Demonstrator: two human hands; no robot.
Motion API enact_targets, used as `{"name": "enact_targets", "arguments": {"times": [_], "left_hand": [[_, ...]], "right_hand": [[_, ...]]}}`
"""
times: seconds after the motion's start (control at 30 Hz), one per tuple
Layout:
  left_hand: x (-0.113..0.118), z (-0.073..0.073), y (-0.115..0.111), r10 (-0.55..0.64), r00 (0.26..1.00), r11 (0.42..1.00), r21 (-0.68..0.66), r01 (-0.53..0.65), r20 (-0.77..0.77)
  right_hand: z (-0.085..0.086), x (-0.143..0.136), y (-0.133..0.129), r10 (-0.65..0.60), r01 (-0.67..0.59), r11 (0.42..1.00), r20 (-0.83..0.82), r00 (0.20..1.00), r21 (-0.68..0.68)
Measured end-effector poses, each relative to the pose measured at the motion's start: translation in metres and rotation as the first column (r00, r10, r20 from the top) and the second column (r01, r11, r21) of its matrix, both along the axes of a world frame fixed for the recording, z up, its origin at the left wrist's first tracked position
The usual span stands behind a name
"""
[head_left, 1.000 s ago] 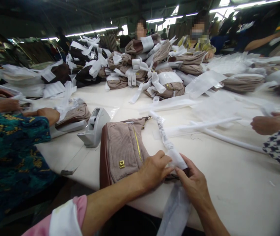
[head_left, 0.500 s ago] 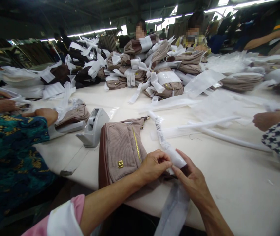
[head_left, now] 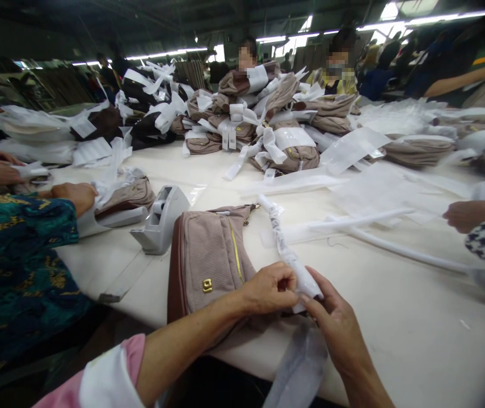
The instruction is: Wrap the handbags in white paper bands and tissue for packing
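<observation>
A taupe corduroy handbag (head_left: 208, 255) with a brown side, a gold zip and a gold emblem lies in front of me on the white table. Its strap (head_left: 282, 241) runs along the right side, wrapped in white translucent packing film. My left hand (head_left: 271, 288) pinches at the film near the strap's lower end, fingers curled. Around the same wrapped end, my right hand (head_left: 331, 306) is closed, thumb on top. A loose length of film (head_left: 299, 362) hangs below my hands over the table edge. What lies between my left fingertips is partly hidden.
A grey tape dispenser (head_left: 161, 221) stands left of the handbag. White foam tubes (head_left: 408, 249) and film sheets lie to the right. Wrapped bags (head_left: 293, 150) are heaped at the back. Co-workers' hands (head_left: 74, 197) work at the left; another hand (head_left: 476, 215) is at the right.
My hands stay at the strap's wrapped end, with my left fingers shifting slightly. The co-worker's hand at the right has moved a little to the right.
</observation>
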State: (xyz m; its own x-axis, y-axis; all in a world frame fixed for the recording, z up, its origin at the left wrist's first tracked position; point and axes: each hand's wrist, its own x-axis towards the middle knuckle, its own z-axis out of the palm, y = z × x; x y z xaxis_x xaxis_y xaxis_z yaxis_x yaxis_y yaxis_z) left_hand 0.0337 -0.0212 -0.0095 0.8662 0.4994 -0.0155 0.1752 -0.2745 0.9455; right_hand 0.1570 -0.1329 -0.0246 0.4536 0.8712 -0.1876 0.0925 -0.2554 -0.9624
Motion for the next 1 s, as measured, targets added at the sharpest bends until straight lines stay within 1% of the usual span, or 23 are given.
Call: {"name": "enact_targets", "arguments": {"times": [0.07, 0.13, 0.17, 0.2, 0.27, 0.3, 0.33, 0.37, 0.4, 0.43, 0.47, 0.5, 0.53, 0.57, 0.6, 0.63, 0.67, 0.7, 0.73, 0.8, 0.87, 0.93, 1.0], "left_hand": [[0.001, 0.003, 0.0, 0.012, 0.999, 0.994, 0.106, -0.009, -0.029], [0.002, 0.004, -0.003, 0.067, 0.997, 0.973, 0.224, -0.057, -0.035], [0.002, 0.004, -0.005, 0.108, 0.994, 0.951, 0.295, -0.096, -0.026], [0.002, 0.003, -0.008, 0.149, 0.989, 0.917, 0.375, -0.135, -0.009], [0.0, -0.001, -0.012, 0.211, 0.976, 0.819, 0.535, -0.206, 0.052], [0.0, -0.003, -0.014, 0.224, 0.971, 0.77, 0.595, -0.231, 0.087], [0.0, -0.006, -0.015, 0.224, 0.967, 0.736, 0.63, -0.248, 0.119], [0.0, -0.009, -0.016, 0.219, 0.965, 0.725, 0.637, -0.26, 0.144], [0.0, -0.011, -0.017, 0.23, 0.96, 0.738, 0.614, -0.281, 0.163], [0.002, -0.013, -0.018, 0.263, 0.949, 0.768, 0.557, -0.315, 0.173], [0.004, -0.015, -0.02, 0.315, 0.933, 0.808, 0.466, -0.36, 0.175], [0.006, -0.015, -0.022, 0.375, 0.912, 0.846, 0.341, -0.411, 0.168], [0.009, -0.016, -0.025, 0.434, 0.887, 0.869, 0.189, -0.458, 0.156], [0.013, -0.016, -0.028, 0.48, 0.866, 0.872, 0.028, -0.488, 0.141], [0.016, -0.015, -0.03, 0.515, 0.847, 0.857, -0.121, -0.502, 0.133], [0.018, -0.014, -0.032, 0.537, 0.833, 0.834, -0.235, -0.5, 0.133], [0.02, -0.013, -0.034, 0.548, 0.825, 0.817, -0.301, -0.492, 0.138], [0.021, -0.011, -0.033, 0.544, 0.827, 0.818, -0.308, -0.486, 0.14], [0.022, -0.01, -0.032, 0.526, 0.839, 0.837, -0.262, -0.481, 0.141], [0.02, -0.006, -0.026, 0.459, 0.878, 0.888, -0.07, -0.454, 0.134], [0.018, -0.003, -0.02, 0.412, 0.904, 0.901, 0.095, -0.423, 0.11], [0.016, -0.001, -0.014, 0.407, 0.909, 0.895, 0.158, -0.416, 0.088], [0.016, 0.001, -0.011, 0.385, 0.921, 0.904, 0.173, -0.39, 0.061]], "right_hand": [[0.001, 0.0, -0.001, 0.0, 0.0, 1.0, 0.017, 1.0, -0.016], [0.001, -0.001, 0.0, -0.054, 0.057, 0.998, 0.089, 0.995, -0.035], [0.0, -0.002, 0.0, -0.087, 0.094, 0.995, 0.144, 0.986, -0.041], [-0.001, -0.003, 0.001, -0.111, 0.122, 0.992, 0.208, 0.972, -0.043], [-0.003, -0.006, 0.004, -0.121, 0.14, 0.99, 0.34, 0.933, -0.031], [-0.004, -0.009, 0.005, -0.118, 0.14, 0.99, 0.404, 0.907, -0.026], [-0.005, -0.011, 0.006, -0.112, 0.135, 0.991, 0.463, 0.879, -0.018], [-0.006, -0.014, 0.007, -0.106, 0.127, 0.992, 0.517, 0.85, -0.006], [-0.008, -0.017, 0.009, -0.104, 0.119, 0.993, 0.564, 0.819, 0.01], [-0.009, -0.019, 0.01, -0.108, 0.116, 0.993, 0.598, 0.794, 0.026], [-0.01, -0.021, 0.011, -0.122, 0.128, 0.991, 0.605, 0.786, 0.034], [-0.012, -0.022, 0.012, -0.142, 0.153, 0.988, 0.575, 0.806, 0.03], [-0.013, -0.022, 0.013, -0.175, 0.191, 0.981, 0.504, 0.846, 0.019], [-0.014, -0.022, 0.014, -0.219, 0.238, 0.971, 0.398, 0.891, 0.003], [-0.014, -0.021, 0.015, -0.263, 0.278, 0.96, 0.282, 0.923, -0.014], [-0.014, -0.02, 0.015, -0.293, 0.303, 0.952, 0.19, 0.937, -0.029], [-0.012, -0.019, 0.015, -0.298, 0.307, 0.951, 0.147, 0.943, -0.037], [-0.011, -0.018, 0.015, -0.287, 0.296, 0.954, 0.156, 0.945, -0.039], [-0.009, -0.017, 0.014, -0.263, 0.278, 0.959, 0.204, 0.943, -0.047], [-0.005, -0.017, 0.013, -0.188, 0.224, 0.972, 0.325, 0.927, -0.076], [-0.002, -0.016, 0.012, -0.143, 0.184, 0.98, 0.377, 0.915, -0.076], [-0.002, -0.016, 0.01, -0.143, 0.183, 0.981, 0.378, 0.915, -0.07], [-0.004, -0.015, 0.009, -0.177, 0.214, 0.975, 0.363, 0.915, -0.063]]}}
